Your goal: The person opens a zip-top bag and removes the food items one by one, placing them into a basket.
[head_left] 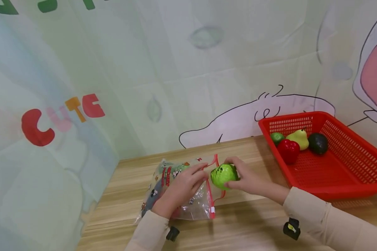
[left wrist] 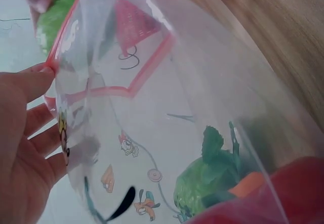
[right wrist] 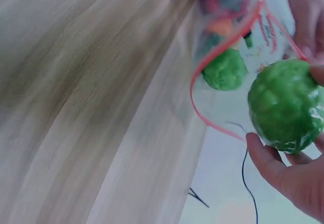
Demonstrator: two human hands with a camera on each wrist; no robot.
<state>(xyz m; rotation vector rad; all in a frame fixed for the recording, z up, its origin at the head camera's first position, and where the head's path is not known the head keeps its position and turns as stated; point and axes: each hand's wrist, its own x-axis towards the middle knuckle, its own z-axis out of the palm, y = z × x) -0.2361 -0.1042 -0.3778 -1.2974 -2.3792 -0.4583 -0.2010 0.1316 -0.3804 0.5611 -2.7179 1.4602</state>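
My left hand point(head_left: 186, 184) pinches the red zip edge point(left wrist: 49, 64) of a clear, cartoon-printed zip bag point(head_left: 188, 211) between thumb and fingers, and the bag's mouth gapes toward the right. The bag lies on the table. Inside it sit a green, leafy-topped piece of produce point(left wrist: 207, 183), something orange point(left wrist: 248, 184) and something red point(left wrist: 298, 188), partly blurred by the plastic. In my right hand point(head_left: 249, 179) is a bumpy green fruit point(head_left: 223, 176) with dark specks, gripped by thumb and fingers just outside the bag's mouth.
At the right stands a red plastic basket point(head_left: 342, 191). It contains a red bell pepper point(head_left: 289, 151), a yellow-green pear point(head_left: 299, 140), a dark avocado point(head_left: 318, 143) and a small green fruit point(head_left: 276, 138). A printed cloth backdrop point(head_left: 163, 69) rises behind the wooden table point(head_left: 113, 216).
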